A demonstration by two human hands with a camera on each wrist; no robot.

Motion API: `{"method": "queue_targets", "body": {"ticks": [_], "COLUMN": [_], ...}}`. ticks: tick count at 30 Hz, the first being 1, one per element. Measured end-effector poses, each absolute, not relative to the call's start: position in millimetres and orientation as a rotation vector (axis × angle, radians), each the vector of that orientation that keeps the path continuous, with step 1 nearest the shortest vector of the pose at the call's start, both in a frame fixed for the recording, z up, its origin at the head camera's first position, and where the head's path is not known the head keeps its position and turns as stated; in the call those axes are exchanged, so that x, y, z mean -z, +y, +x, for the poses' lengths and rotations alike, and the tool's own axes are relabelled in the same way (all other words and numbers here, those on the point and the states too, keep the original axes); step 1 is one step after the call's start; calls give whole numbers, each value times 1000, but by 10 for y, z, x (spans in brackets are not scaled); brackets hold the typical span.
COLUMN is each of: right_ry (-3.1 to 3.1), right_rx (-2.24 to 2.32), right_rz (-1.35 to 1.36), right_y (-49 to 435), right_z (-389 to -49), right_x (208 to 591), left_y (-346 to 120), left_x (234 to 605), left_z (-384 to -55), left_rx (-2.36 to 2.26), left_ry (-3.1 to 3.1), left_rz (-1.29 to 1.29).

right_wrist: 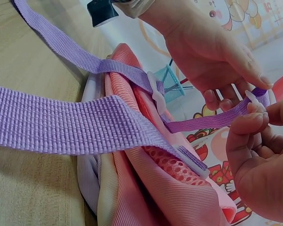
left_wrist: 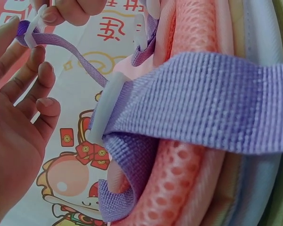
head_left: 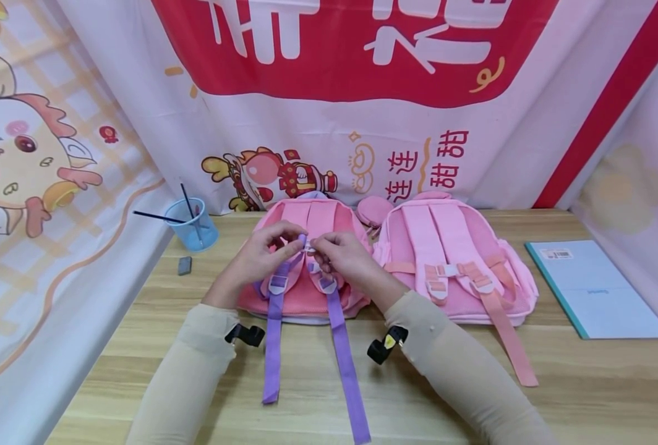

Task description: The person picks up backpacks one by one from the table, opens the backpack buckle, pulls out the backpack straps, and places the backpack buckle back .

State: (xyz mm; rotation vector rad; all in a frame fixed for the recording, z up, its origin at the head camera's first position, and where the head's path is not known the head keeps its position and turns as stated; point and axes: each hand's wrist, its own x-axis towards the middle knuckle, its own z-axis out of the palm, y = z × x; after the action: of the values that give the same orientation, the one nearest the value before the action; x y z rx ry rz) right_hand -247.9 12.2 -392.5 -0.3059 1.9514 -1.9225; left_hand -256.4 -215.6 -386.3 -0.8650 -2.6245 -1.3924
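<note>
A pink backpack (head_left: 302, 304) with purple straps lies in front of me, its shoulder straps facing up. Over it, my left hand (head_left: 263, 252) pinches a folded loop of thin purple webbing (right_wrist: 203, 121) between thumb and fingertips. My right hand (head_left: 344, 254) pinches a small white plastic buckle (left_wrist: 34, 29) on that webbing, close to the left fingertips. The webbing runs down to the shoulder strap beside a white slider (left_wrist: 107, 108). Two long purple strap tails (head_left: 273, 352) hang toward me across the table.
A second pink backpack (head_left: 412, 247) with peach straps lies to the right, and a round pink pouch (head_left: 373, 211) lies between the two bags. Farther right is a light blue notebook (head_left: 602, 293). At left stand a blue mesh pen cup (head_left: 195, 232) and a grey eraser (head_left: 185, 266).
</note>
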Motion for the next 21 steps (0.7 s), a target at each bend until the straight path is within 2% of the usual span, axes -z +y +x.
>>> {"method": "queue_targets", "body": {"ticks": [21], "right_ry": [1967], "right_rx": [1911], "right_rz": [-288], "right_y": [139], "right_z": [-2471], "right_x": [3898], "left_y": [-2184], "left_x": [3839], "left_z": [-2569], "left_rx": [1358], "left_ry": [-2623], "left_rz": [-920]}}
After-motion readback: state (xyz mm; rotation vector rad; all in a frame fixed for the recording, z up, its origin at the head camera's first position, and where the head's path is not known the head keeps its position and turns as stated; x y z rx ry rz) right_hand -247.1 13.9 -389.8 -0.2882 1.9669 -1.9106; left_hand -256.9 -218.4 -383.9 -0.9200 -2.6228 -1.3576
